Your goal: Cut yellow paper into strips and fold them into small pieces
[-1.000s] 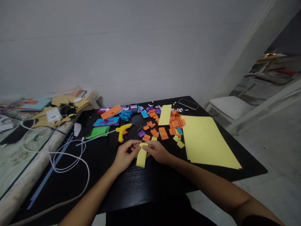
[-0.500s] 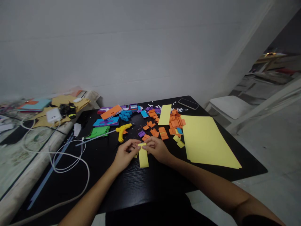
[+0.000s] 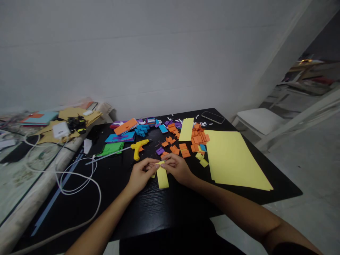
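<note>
Head view: the left hand [image 3: 143, 174] and right hand [image 3: 178, 170] meet at a yellow paper strip [image 3: 162, 177], the landmark here, over the black table [image 3: 148, 212]. Left thumb and curled fingers pinch its far end from one side; the right thumb and bent fingers clamp that same end from the other. The yellow glue gun [image 3: 138, 147] lies beyond the strip to its left, the large yellow sheets [image 3: 233, 157] to its right.

Dim, flat, greyish light; wall [image 3: 170, 63] at 12 o'clock evenly muted. Soft sheen on black tabletop [image 3: 152, 214] toward 6 o'clock. Small warm glow [image 3: 305, 61] near 2 o'clock amid deep shadow. Clutter [image 3: 61, 130] at 9, chair [image 3: 260, 120] at 3: soft, edge-stretched.
</note>
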Motion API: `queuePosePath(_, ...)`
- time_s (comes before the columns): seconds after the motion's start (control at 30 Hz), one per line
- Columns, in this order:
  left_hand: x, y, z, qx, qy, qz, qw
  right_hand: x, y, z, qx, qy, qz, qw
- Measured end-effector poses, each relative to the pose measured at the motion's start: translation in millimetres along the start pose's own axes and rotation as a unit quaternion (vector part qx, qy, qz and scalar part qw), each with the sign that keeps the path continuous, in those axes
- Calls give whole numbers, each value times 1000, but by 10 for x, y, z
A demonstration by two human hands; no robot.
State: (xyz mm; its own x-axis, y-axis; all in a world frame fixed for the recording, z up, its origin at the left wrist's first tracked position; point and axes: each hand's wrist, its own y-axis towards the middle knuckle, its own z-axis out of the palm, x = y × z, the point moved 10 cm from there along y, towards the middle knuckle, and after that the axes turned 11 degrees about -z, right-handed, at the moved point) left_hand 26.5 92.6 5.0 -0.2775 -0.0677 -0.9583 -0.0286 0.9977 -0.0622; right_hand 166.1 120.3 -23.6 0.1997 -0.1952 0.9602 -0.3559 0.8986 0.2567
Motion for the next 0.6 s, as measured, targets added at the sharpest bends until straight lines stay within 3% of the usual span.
queuePosePath(0.33,-13,-6,12,9,-13,-1,1000,6,4,-4,2,-15,-12,1000)
queuePosePath(0.6,-5,-20,14,-2,0,16,1000,102,20,-78,-35,-43,-42,998)
